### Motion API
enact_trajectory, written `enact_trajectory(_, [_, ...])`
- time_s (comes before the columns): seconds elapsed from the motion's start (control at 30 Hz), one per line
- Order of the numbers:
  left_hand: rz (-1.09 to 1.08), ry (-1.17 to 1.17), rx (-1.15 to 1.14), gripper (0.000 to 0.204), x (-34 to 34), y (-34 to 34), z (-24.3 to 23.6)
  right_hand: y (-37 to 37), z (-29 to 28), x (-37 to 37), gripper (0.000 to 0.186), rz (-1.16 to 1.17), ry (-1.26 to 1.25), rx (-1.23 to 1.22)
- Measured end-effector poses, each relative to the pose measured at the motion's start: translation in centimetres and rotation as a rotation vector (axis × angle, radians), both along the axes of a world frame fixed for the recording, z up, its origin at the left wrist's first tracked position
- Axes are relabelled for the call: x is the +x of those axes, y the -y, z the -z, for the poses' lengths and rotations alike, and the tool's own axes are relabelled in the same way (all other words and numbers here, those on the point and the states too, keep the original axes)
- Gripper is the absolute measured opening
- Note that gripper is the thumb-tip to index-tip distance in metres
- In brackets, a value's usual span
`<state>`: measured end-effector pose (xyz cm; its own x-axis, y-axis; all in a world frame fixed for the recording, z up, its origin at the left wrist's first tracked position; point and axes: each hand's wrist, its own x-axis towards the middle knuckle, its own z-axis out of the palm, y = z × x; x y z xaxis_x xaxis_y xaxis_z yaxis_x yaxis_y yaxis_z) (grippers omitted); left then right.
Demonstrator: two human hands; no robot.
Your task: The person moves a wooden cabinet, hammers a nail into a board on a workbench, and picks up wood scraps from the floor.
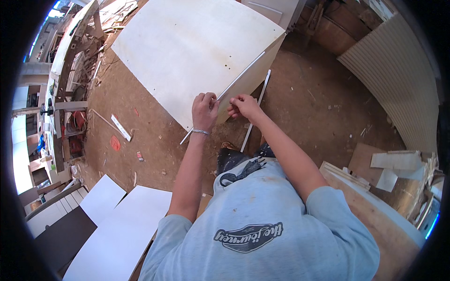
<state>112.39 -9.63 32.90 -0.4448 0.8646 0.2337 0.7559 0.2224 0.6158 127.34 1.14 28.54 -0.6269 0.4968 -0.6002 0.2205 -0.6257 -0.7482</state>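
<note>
Carpentry workshop: white boards [126, 229], seemingly wood scraps [117, 13]

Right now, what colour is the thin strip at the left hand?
The thin strip is white; it shows best in the head view.

Left hand [205, 111] is lying curled at eleven o'clock; right hand [244, 107] is showing bent fingers at one.

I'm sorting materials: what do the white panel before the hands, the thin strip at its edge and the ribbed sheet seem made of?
White panel: probably coated wood board; smooth, dull, faintly stained, with small dark spots.
Thin strip: plastic, metal or painted wood; pale, straight, too narrow to settle.
Ribbed sheet: perhaps corrugated metal or plastic; matt cream, with parallel ridges.
</note>
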Motion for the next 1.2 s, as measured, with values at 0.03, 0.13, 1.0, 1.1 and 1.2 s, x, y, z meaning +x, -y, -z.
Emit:
enact_trajectory(0.03, [0.009,-0.023,0.019,0.019,0.0,0.0,0.0,0.6,0.2,0.1,0.026,-0.017,0.006,0.003])
enact_trajectory(0.13, [0.027,-0.032,-0.013,0.020,-0.4,0.1,-0.2,2.1,0.2,0.3,0.025,-0.034,0.015,0.032])
enact_trajectory(1.0, [-0.346,0.279,-0.014,0.031,-4.8,13.9,2.3,6.1,-2.7,-3.5,0.094,-0.032,0.113,0.343])
enact_trajectory(1.1, [-0.439,0.597,-0.111,0.030,-4.9,16.4,2.2,6.6,-2.9,-3.5,0.093,-0.011,0.151,0.375])
enact_trajectory(1.2, [-0.391,1.003,-0.249,0.029,-5.4,17.2,1.5,7.0,-3.0,-3.8,0.094,0.002,0.243,0.498])
